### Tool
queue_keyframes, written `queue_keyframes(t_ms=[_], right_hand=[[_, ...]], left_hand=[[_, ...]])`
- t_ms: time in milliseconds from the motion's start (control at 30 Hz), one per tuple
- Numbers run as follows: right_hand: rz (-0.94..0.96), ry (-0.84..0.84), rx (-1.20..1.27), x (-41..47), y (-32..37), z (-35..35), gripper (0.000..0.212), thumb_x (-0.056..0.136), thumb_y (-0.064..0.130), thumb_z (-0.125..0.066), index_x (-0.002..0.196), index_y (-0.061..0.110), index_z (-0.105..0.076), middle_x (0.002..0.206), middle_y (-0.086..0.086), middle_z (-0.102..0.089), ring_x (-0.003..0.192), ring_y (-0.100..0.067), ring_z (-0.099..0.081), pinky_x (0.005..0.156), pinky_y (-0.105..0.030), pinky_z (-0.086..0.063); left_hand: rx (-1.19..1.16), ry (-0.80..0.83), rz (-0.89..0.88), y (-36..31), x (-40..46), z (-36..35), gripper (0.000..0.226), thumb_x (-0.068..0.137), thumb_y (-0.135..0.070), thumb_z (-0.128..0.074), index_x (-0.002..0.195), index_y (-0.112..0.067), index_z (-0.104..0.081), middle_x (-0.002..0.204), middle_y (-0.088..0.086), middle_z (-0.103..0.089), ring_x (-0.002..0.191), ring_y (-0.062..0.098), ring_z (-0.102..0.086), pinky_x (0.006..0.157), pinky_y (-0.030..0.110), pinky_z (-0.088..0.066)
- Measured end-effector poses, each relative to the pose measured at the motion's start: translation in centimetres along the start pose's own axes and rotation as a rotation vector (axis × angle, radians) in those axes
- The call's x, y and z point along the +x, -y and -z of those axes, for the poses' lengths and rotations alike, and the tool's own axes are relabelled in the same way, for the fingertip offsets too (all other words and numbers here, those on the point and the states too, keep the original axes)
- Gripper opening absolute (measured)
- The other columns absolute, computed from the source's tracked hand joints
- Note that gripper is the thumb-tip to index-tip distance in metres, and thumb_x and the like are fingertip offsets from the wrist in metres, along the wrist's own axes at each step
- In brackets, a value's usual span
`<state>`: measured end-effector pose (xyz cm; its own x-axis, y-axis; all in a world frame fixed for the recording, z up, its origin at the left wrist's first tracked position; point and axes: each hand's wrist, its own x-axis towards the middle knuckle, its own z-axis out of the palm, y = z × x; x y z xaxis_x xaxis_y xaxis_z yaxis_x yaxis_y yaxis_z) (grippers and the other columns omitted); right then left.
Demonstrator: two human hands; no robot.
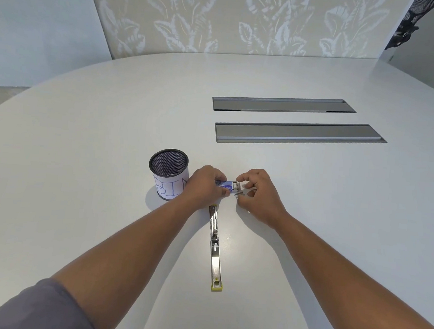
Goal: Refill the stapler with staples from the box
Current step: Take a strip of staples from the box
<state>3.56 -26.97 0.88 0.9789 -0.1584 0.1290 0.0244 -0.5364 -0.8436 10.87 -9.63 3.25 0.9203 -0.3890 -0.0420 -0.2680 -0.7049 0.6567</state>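
Observation:
A small blue and white staple box (pixel 225 184) is held just above the white table (pixel 84 142), between my two hands. My left hand (pixel 204 185) grips the box's sleeve. My right hand (pixel 257 193) pinches the white inner tray (pixel 237 189), which sticks out of the box's right end. The stapler (pixel 215 246) lies flat on the table in front of me, swung fully open into one long line, with shiny metal along its length and a yellow-green tip at each end. Neither hand touches it. I cannot make out any staples.
A black mesh cup (pixel 168 172) wrapped in white paper marked "BIN" stands just left of my left hand. Two long grey metal hatches (pixel 297 134) are set flush into the table farther back on the right. A leaf-patterned wall stands behind the table.

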Motion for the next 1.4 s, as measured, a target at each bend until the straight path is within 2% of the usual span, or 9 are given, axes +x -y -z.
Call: queue_keyframes(t_ms=[167,300,467,600,767,867,1033,1233,1400], right_hand=[[0.053,-0.029,-0.117,-0.4,0.0,-0.6,0.033,0.075,0.004,-0.07,0.103,0.02,-0.067,0.111,0.01,-0.049,0.088,-0.012,-0.06,0.073,-0.022,-0.051],[0.075,-0.068,-0.111,-0.6,0.0,-0.9,0.028,0.078,0.004,-0.068,0.099,0.021,-0.066,0.107,0.011,-0.055,0.081,-0.006,-0.06,0.069,-0.016,-0.048],[-0.074,-0.09,0.0,-0.2,-0.3,-0.6,0.031,0.085,0.01,-0.063,0.111,0.027,-0.065,0.088,0.011,-0.069,0.071,0.0,-0.064,0.065,-0.01,-0.045],[-0.146,-0.088,0.028,0.5,-0.1,-0.5,0.018,0.088,0.013,-0.066,0.101,0.026,-0.068,0.082,0.006,-0.072,0.069,-0.009,-0.066,0.063,-0.024,-0.052],[-0.186,-0.063,0.044,1.1,-0.1,-0.1,0.015,0.088,0.013,-0.071,0.088,0.028,-0.072,0.076,0.005,-0.076,0.058,0.003,-0.063,0.054,-0.014,-0.044],[-0.188,-0.022,0.067,1.2,0.0,0.0,0.013,0.09,0.012,-0.073,0.092,0.025,-0.074,0.081,0.002,-0.078,0.069,-0.002,-0.073,0.064,-0.018,-0.052],[-0.199,-0.018,0.083,1.1,0.4,-0.3,0.01,0.09,0.009,-0.074,0.098,0.014,-0.077,0.085,-0.005,-0.08,0.077,-0.017,-0.078,0.081,-0.037,-0.061],[-0.169,0.002,0.037,1.0,0.6,-0.1,0.014,0.093,0.008,-0.069,0.098,0.014,-0.08,0.089,-0.001,-0.079,0.082,-0.016,-0.075,0.081,-0.033,-0.057],[-0.186,-0.005,0.027,1.0,0.9,-0.1,0.015,0.092,0.009,-0.07,0.094,0.018,-0.082,0.087,0.001,-0.079,0.083,-0.017,-0.074,0.079,-0.032,-0.057]], left_hand=[[-0.004,-0.001,0.002,0.0,-0.1,0.0,0.03,0.077,-0.029,-0.085,0.105,-0.02,-0.077,0.101,0.0,-0.07,0.096,0.023,-0.066,0.086,0.039,-0.056],[0.01,0.0,-0.01,0.0,-0.1,0.0,0.029,0.077,-0.028,-0.085,0.104,-0.019,-0.077,0.103,0.002,-0.072,0.097,0.024,-0.066,0.088,0.041,-0.056],[0.009,-0.007,-0.002,0.0,-0.1,-0.1,0.03,0.078,-0.029,-0.084,0.106,-0.02,-0.076,0.102,-0.001,-0.069,0.097,0.022,-0.064,0.087,0.036,-0.055],[0.023,-0.001,-0.005,0.0,0.0,0.0,0.03,0.078,-0.03,-0.084,0.105,-0.021,-0.076,0.102,-0.002,-0.068,0.096,0.021,-0.063,0.086,0.037,-0.055],[0.026,-0.007,-0.011,0.0,0.0,0.0,0.03,0.078,-0.03,-0.084,0.105,-0.022,-0.076,0.099,-0.006,-0.061,0.096,0.019,-0.061,0.087,0.037,-0.054],[0.027,-0.008,-0.018,-0.1,0.0,0.0,0.027,0.078,-0.029,-0.084,0.102,-0.021,-0.076,0.096,-0.005,-0.06,0.098,0.022,-0.062,0.087,0.038,-0.054],[0.022,-0.006,-0.028,0.0,0.0,0.0,0.031,0.079,-0.03,-0.083,0.107,-0.019,-0.076,0.104,-0.003,-0.062,0.102,0.022,-0.062,0.091,0.038,-0.053],[0.017,-0.012,-0.031,-0.1,-0.2,0.0,0.027,0.079,-0.028,-0.083,0.104,-0.02,-0.077,0.095,-0.005,-0.06,0.099,0.023,-0.063,0.088,0.038,-0.054],[0.024,-0.004,-0.021,-0.1,-0.1,0.0,0.026,0.079,-0.029,-0.083,0.103,-0.021,-0.077,0.101,-0.002,-0.066,0.1,0.023,-0.063,0.089,0.041,-0.055]])
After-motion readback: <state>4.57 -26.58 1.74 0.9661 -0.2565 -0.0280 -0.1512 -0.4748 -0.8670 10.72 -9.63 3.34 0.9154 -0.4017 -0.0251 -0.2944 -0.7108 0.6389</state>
